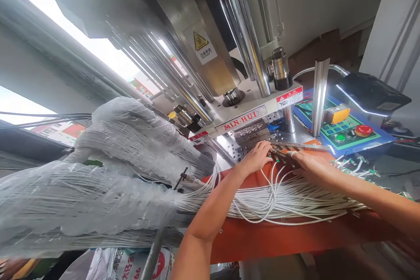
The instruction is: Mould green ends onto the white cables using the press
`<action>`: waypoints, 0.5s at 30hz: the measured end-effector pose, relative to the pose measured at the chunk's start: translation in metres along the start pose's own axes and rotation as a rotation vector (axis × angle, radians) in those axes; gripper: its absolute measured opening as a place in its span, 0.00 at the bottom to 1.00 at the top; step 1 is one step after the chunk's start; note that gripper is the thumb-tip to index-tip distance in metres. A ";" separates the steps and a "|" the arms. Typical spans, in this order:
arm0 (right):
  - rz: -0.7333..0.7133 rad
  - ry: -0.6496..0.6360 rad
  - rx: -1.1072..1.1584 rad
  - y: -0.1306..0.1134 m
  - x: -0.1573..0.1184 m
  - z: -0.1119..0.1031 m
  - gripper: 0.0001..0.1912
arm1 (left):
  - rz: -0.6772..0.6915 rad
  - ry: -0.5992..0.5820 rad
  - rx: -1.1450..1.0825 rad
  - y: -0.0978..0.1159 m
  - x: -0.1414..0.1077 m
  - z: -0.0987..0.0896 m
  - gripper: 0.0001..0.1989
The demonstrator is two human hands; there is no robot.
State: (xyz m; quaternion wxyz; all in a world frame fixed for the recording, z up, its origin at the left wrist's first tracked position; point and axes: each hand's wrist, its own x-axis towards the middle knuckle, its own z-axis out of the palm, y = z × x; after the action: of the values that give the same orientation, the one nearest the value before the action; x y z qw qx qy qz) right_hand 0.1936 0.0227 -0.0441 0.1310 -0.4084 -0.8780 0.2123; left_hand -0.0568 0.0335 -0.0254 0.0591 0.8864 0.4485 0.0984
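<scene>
A metal mold plate [300,146] with slots lies at the front of the press, on the orange work surface [262,245]. My left hand [260,155] is closed over its left end, fingers bent at the edge. My right hand [306,162] grips the near right side of the mold, with something white at its fingertips. Small green-tipped connectors [277,160] sit at the mold between my hands. From them, white cables [271,192] loop down over a thick bundle of white cables [295,203]. My fingertips are partly hidden.
The press [243,116], marked MIN-HUI, stands ahead with steel columns. A blue control box [377,140] with a red button is at right, under a dark lamp [374,92]. Plastic-wrapped cable bundles [131,148] hang at left beside a clamp [182,179].
</scene>
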 end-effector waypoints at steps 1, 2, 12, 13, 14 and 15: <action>-0.010 -0.014 -0.022 -0.001 0.001 -0.004 0.22 | -0.005 0.008 0.021 0.000 -0.001 -0.001 0.23; -0.019 -0.026 -0.045 -0.001 0.002 -0.009 0.20 | -0.016 0.017 0.044 0.000 -0.003 -0.003 0.23; -0.242 -0.038 -0.179 0.004 0.114 -0.046 0.17 | -0.271 0.250 0.144 -0.055 0.003 -0.038 0.20; -0.255 -0.040 -0.209 0.005 0.130 -0.046 0.19 | -0.307 0.269 0.131 -0.064 0.003 -0.038 0.20; -0.263 -0.037 -0.237 0.007 0.144 -0.045 0.20 | -0.342 0.291 0.112 -0.072 0.003 -0.036 0.20; -0.272 -0.031 -0.252 0.009 0.157 -0.044 0.21 | -0.371 0.316 0.086 -0.080 0.003 -0.034 0.20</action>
State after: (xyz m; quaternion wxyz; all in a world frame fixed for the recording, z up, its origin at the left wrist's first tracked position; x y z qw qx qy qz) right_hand 0.1183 0.1605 -0.0013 0.0928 -0.2957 -0.9468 0.0871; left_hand -0.1253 0.0838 -0.0075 -0.0325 0.7643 0.6109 0.2043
